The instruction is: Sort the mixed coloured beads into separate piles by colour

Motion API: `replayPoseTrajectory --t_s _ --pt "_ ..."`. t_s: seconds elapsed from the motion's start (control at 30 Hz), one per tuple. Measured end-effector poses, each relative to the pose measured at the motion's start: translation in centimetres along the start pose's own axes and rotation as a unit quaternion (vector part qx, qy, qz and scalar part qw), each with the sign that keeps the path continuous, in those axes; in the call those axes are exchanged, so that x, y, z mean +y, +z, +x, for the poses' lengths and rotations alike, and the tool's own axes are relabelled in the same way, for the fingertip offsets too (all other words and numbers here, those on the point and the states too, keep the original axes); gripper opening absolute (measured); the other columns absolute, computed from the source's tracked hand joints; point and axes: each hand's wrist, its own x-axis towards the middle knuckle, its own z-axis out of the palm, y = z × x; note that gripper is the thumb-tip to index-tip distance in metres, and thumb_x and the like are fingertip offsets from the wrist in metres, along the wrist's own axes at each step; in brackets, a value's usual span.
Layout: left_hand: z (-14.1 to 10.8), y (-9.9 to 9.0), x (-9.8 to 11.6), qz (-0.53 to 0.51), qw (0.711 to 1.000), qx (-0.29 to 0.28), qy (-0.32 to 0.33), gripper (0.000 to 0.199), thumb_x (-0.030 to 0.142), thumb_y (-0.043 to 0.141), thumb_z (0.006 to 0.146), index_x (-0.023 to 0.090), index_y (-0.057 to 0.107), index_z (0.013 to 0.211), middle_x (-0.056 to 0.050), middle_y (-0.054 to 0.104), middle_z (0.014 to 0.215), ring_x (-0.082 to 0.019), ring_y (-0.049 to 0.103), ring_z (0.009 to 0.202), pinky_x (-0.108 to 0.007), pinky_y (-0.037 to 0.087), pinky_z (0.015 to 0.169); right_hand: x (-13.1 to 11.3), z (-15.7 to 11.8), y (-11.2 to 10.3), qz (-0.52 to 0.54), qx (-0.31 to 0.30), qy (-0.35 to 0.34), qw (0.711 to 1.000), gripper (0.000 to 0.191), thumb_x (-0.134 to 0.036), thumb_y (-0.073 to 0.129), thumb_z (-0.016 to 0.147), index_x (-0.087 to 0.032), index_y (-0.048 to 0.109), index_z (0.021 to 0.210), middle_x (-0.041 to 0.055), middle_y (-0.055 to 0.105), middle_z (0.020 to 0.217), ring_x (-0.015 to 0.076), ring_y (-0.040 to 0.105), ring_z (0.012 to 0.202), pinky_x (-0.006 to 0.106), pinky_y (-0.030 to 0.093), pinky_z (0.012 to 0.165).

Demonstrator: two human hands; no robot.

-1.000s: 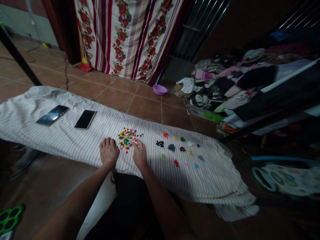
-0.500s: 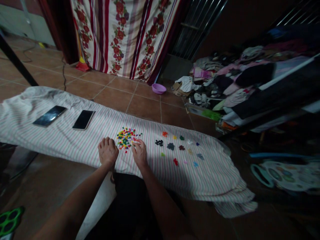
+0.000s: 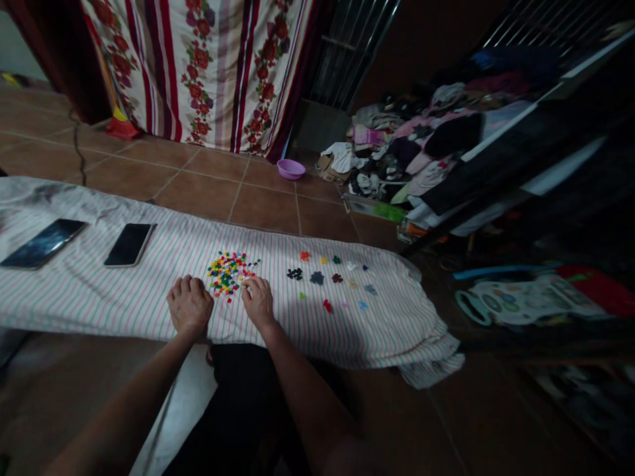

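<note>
A loose pile of small multicoloured bead-like pieces point(image 3: 228, 270) lies on the striped cloth point(image 3: 149, 297) covering the bench. Just left of its near edge rests my left hand point(image 3: 190, 305), palm down with the fingers curled under; nothing shows in it. At the pile's right edge is my right hand point(image 3: 258, 303), its bent fingertips together over the nearest pieces; anything between them is too small to make out. Farther right sit little groups sorted by colour, among them black pieces point(image 3: 294, 274), dark grey pieces point(image 3: 317, 277), orange pieces point(image 3: 304, 256) and red pieces point(image 3: 327, 306).
Two dark-screened devices, a phone point(image 3: 129, 244) and a larger tablet-like one point(image 3: 43, 243), lie on the cloth at left. Beyond the bench, a purple basin point(image 3: 291, 169) stands on the tiled floor before a floral curtain point(image 3: 198, 73). Heaped clothes point(image 3: 411, 145) fill the back right.
The whole view has shifted, so the bench and hands appear farther left. Relative to the pile, my right hand has drawn slightly nearer me; my left hand stays in place.
</note>
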Motion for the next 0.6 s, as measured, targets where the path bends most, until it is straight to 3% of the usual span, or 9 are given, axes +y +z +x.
replayPoseTrajectory --t_s 0.2,0.37,0.6 --pt "0.1 -0.8 0.4 -0.007 0.999 -0.028 -0.015 0.028 0.026 0.037 0.088 0.015 0.059 0.101 -0.016 0.06 0.121 -0.031 0.048 0.121 -0.045 0.035 0.098 -0.4 0.0 -0.6 -0.004 -0.015 0.017 1.0 0.015 -0.016 0.053 0.09 -0.022 0.065 0.097 0.0034 0.068 0.103 0.0171 0.058 0.1 0.03 0.044 0.092" --pt "0.0 -2.0 1.1 0.012 0.999 -0.041 -0.019 0.032 0.028 0.034 0.088 0.014 0.06 0.1 -0.017 0.061 0.114 -0.031 0.05 0.116 -0.045 0.037 0.095 -0.6 -0.2 -1.0 -0.006 -0.009 0.061 0.998 0.014 -0.017 0.055 0.089 -0.022 0.065 0.095 0.0021 0.07 0.093 0.0164 0.062 0.091 0.028 0.046 0.087" --pt "0.2 -3.1 1.8 0.029 0.995 -0.09 -0.033 0.034 0.03 0.031 0.09 0.015 0.059 0.101 -0.016 0.061 0.119 -0.033 0.053 0.115 -0.045 0.039 0.094 -0.8 -2.7 -2.1 0.031 -0.017 0.089 0.995 0.013 -0.016 0.059 0.084 -0.023 0.066 0.093 0.0005 0.07 0.086 0.0154 0.064 0.084 0.026 0.049 0.082"
